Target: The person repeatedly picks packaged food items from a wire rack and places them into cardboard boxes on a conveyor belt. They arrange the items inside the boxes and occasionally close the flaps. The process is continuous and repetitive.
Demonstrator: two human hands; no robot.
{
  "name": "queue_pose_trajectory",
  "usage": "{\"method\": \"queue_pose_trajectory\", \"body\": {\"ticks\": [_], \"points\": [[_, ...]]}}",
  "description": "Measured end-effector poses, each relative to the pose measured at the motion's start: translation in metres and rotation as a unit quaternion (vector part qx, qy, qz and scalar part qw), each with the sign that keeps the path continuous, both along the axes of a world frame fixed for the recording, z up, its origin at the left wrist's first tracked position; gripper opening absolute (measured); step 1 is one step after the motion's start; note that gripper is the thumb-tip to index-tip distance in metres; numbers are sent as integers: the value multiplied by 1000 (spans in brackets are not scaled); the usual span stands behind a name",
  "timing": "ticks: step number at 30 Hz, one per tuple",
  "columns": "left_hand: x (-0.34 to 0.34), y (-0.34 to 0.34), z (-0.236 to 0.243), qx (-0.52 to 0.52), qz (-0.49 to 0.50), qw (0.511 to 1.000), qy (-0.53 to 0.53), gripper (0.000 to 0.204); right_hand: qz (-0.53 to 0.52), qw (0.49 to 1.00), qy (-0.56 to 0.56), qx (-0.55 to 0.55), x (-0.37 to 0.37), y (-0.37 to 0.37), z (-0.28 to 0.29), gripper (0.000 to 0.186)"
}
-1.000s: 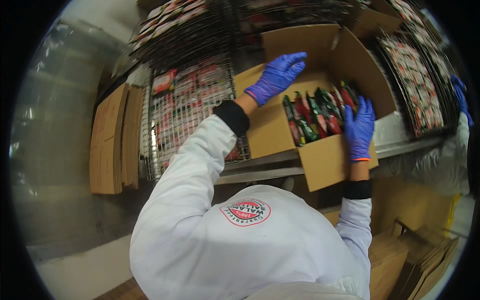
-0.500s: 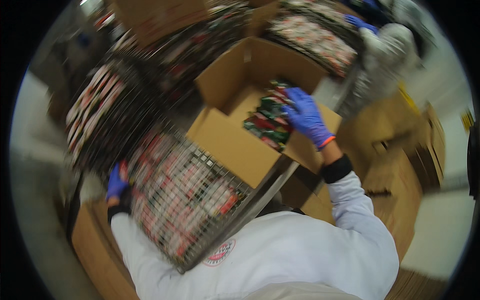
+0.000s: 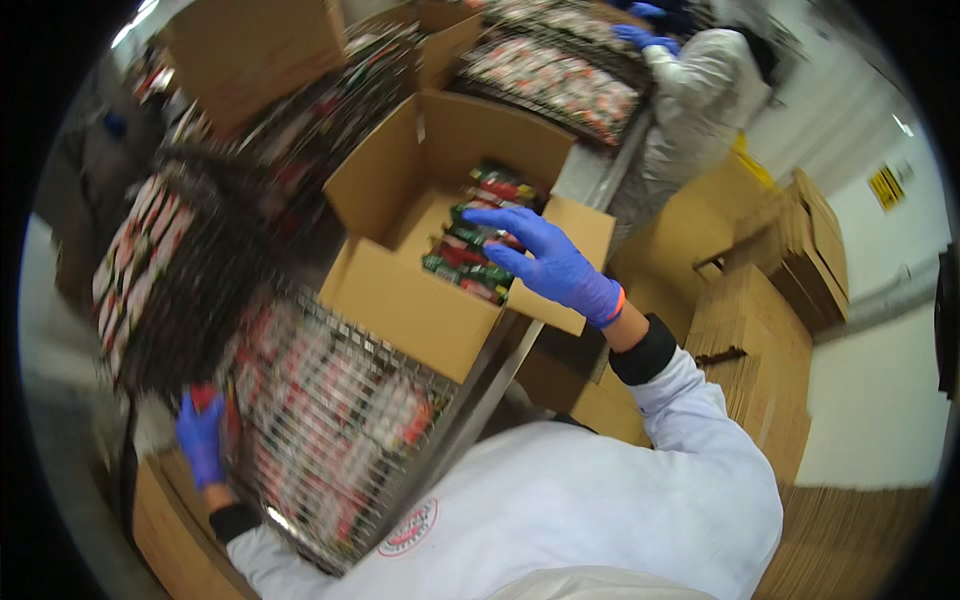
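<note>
In front of me an open cardboard box (image 3: 410, 310) holds a row of shiny green and red packets (image 3: 462, 252) along its right side. My right hand (image 3: 550, 262), in a blue glove, hangs over the box's right flap, fingers apart and holding nothing. A wire tray (image 3: 340, 430) full of white and red packets lies left of the box, close to my body. At the tray's left edge, my gloved left hand (image 3: 203, 440) has its fingers closed about a small red packet (image 3: 205, 396), partly hidden by the glove.
More loaded wire trays (image 3: 555, 80) stand beyond the box, with a stack of them (image 3: 190, 270) at left. A co-worker's gloved hand (image 3: 645, 38) reaches in at the far right. Flattened cartons (image 3: 760, 350) are piled right; another carton (image 3: 250, 60) stands far left.
My right hand has come up off the packets in the box and toward its right flap. My left hand stays by the tray's left edge. The whole view has swung, shifting the scene leftward.
</note>
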State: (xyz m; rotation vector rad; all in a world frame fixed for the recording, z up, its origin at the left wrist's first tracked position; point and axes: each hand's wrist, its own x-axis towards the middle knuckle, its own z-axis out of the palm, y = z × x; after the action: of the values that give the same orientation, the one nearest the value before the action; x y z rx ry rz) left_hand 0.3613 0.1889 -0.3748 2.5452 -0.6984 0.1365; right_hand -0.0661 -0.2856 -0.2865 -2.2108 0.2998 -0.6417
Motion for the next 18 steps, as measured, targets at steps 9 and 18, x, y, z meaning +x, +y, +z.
{"method": "queue_pose_trajectory", "body": {"ticks": [9,18], "points": [[-237,-268,69,-307,-93,947,-31,48,199,893,31,402,105,40,-8,31],[-343,-151,-1,-130,129,982,49,49,46,980,190,-39,206,-19,-112,89]]}}
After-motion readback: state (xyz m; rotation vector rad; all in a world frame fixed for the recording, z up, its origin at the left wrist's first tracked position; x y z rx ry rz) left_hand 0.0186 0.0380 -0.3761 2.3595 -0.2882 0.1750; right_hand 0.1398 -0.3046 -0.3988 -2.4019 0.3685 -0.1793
